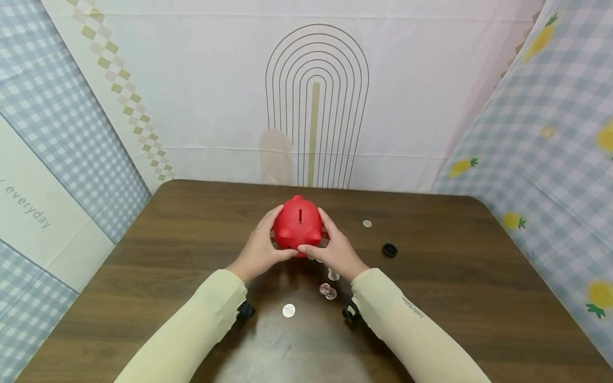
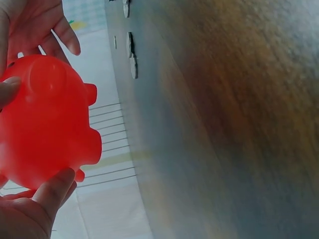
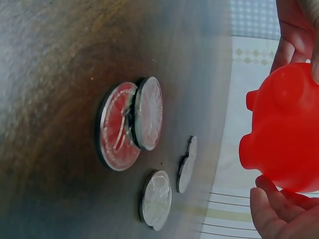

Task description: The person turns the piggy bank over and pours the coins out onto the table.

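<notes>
Both hands hold a red piggy bank (image 1: 298, 223) between them, coin slot up and snout toward the person. The left hand (image 1: 262, 247) grips its left side, thumb at the front below the face. On the other side the right hand (image 1: 336, 249) grips it, its thumb meeting the left one near the snout. In the left wrist view the stubby feet of the piggy bank (image 2: 45, 124) hang off the wooden table (image 2: 224, 124). Close by the right hand lie several silver coins (image 3: 149, 114), some overlapping.
A small round black stopper (image 1: 390, 250) rests on the table right of the hands. One coin (image 1: 367, 223) lies farther back, and another coin (image 1: 289, 310) is between the forearms. Behind the table hangs a printed white cloth (image 1: 206, 96), with checked cloth (image 1: 541, 154) at the right.
</notes>
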Tool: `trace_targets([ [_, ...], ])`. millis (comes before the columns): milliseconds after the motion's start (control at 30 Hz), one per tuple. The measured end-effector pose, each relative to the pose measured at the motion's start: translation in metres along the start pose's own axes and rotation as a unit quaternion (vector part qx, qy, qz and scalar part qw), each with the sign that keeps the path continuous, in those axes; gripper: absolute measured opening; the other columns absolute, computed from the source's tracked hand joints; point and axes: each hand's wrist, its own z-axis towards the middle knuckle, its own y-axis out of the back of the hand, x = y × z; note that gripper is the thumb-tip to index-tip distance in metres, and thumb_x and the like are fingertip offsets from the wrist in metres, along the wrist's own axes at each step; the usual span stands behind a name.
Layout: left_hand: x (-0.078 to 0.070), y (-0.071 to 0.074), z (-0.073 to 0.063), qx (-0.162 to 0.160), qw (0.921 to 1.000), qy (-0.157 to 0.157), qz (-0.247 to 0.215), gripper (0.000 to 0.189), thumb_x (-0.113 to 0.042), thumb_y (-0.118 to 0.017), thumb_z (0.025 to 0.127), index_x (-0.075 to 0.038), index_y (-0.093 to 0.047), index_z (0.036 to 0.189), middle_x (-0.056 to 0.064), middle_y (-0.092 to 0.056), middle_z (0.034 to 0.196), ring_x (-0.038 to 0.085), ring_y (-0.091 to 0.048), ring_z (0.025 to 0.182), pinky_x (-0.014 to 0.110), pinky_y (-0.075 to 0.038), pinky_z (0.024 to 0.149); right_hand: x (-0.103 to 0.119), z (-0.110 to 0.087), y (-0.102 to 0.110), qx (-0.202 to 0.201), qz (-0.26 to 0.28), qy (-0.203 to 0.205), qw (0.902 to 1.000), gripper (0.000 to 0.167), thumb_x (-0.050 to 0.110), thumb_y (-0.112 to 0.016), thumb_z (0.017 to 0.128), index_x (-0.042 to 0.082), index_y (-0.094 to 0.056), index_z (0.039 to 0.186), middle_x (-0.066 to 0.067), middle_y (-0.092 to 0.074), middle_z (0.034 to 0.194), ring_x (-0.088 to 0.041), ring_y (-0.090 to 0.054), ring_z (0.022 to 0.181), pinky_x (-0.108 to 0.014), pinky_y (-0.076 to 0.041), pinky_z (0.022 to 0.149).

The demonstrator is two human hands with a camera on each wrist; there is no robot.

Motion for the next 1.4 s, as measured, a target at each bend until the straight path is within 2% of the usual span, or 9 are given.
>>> trace_targets([
  [400,0.012,0.002,0.003,0.014,0.9997,0.02,-0.003,0.093,-0.013,-0.083,0.072,-0.01,-0.031,0.148,0.011,-0.043,0.143,0.032,-0.049,0.122,0.045,-0.053,0.089,-0.005,0.008,-0.008,0.0,0.0,-0.007,1.0,0.086,0.022,-0.079,0.08,0.028,-0.03,0.15,-0.006,-0.052,0.133,-0.027,-0.053,0.113,-0.037,-0.058,0.074],
  [600,0.014,0.004,0.004,0.028,0.9989,0.038,-0.007,0.094,-0.013,-0.083,0.072,-0.009,-0.029,0.149,0.012,-0.044,0.142,0.033,-0.05,0.121,0.045,-0.053,0.089,-0.006,0.011,-0.01,0.001,0.001,-0.026,0.9996,0.087,0.023,-0.079,0.08,0.026,-0.029,0.151,-0.006,-0.052,0.134,-0.027,-0.053,0.113,-0.037,-0.058,0.075],
  [767,0.016,0.007,0.006,0.036,0.9977,0.053,-0.021,0.093,-0.013,-0.082,0.073,-0.011,-0.029,0.149,0.012,-0.046,0.14,0.034,-0.051,0.121,0.046,-0.052,0.09,-0.004,0.013,-0.011,-0.001,-0.001,-0.038,0.9993,0.088,0.025,-0.078,0.08,0.022,-0.028,0.152,-0.008,-0.052,0.133,-0.026,-0.056,0.106,-0.036,-0.057,0.072],
  [1000,0.018,0.009,0.01,0.042,0.9961,0.073,-0.024,0.093,-0.014,-0.082,0.073,-0.013,-0.028,0.15,0.012,-0.047,0.139,0.034,-0.051,0.12,0.045,-0.052,0.091,-0.002,0.017,-0.012,-0.001,0.005,-0.054,0.9985,0.087,0.026,-0.078,0.08,0.024,-0.028,0.152,-0.008,-0.054,0.13,-0.026,-0.06,0.095,-0.037,-0.057,0.069],
  [1267,0.02,0.013,0.014,0.054,0.9941,0.088,-0.033,0.093,-0.014,-0.081,0.074,-0.012,-0.028,0.15,0.013,-0.046,0.139,0.034,-0.05,0.121,0.046,-0.051,0.092,-0.004,0.024,-0.013,0.003,0.002,-0.047,0.9989,0.085,0.026,-0.078,0.08,0.022,-0.031,0.15,-0.009,-0.057,0.127,-0.024,-0.061,0.081,-0.042,-0.057,0.067],
  [1400,0.022,0.016,0.015,0.064,0.993,0.094,-0.03,0.093,-0.016,-0.081,0.074,-0.011,-0.027,0.15,0.014,-0.045,0.14,0.035,-0.049,0.122,0.047,-0.051,0.092,-0.004,0.027,-0.014,0.006,-0.001,-0.05,0.9987,0.085,0.027,-0.078,0.081,0.02,-0.03,0.151,-0.01,-0.056,0.128,-0.023,-0.061,0.081,-0.042,-0.057,0.067],
])
